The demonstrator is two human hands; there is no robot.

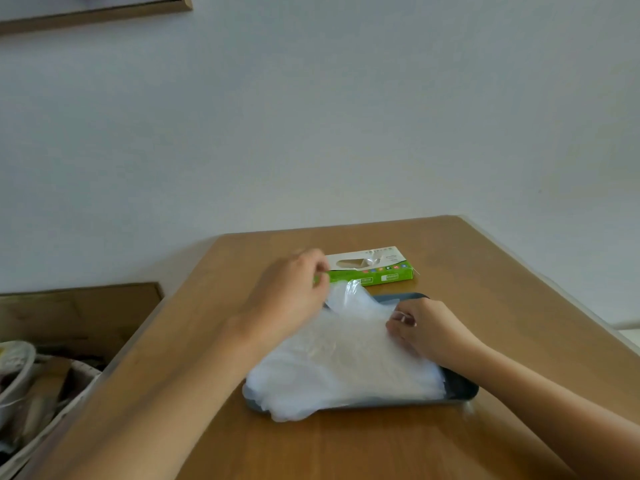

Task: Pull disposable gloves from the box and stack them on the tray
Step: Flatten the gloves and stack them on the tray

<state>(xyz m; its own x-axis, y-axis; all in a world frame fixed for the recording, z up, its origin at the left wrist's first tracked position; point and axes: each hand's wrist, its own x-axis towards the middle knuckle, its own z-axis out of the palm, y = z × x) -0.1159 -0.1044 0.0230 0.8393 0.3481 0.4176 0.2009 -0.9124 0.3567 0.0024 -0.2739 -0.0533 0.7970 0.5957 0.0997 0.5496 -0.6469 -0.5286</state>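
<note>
A wooden surface (346,445) runs back to a corner against a pale wall (346,116). Bare wood lies open along the near edge, down the whole right side, and in a strip left of the tray. The dark tray (460,386) fills the middle, heaped with clear gloves (343,362) that spill over its near left rim. Just behind it a green glove box (377,268) lies flat, with bare wood beyond. The left hand (291,292) covers the box's left end; the right hand (422,327) sits over the tray's far right. Both pinch a raised glove (353,296), barring the path between tray and box. Below the left edge stands a cluttered basket (41,393).
</note>
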